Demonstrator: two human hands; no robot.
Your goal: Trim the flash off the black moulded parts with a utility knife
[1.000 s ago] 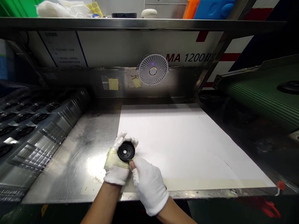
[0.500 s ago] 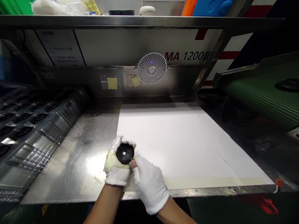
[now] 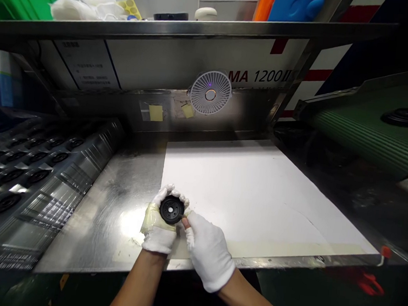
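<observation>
Black circular rigid disc [image 3: 172, 210] cradled in white-cloth-gloved left hand [image 3: 154, 219]; white-cloth-gloved right hand [image 3: 210, 252] at disc's four-o'clock rim, grip cannot be told.

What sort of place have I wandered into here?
Probably a factory workstation. Stacked, see-through plastic trays hold rows of round black parts, what looks like a ribbed green conveyor belt carries a similar one, and a white-gloved left hand holds another above a shiny metal bench.
</observation>
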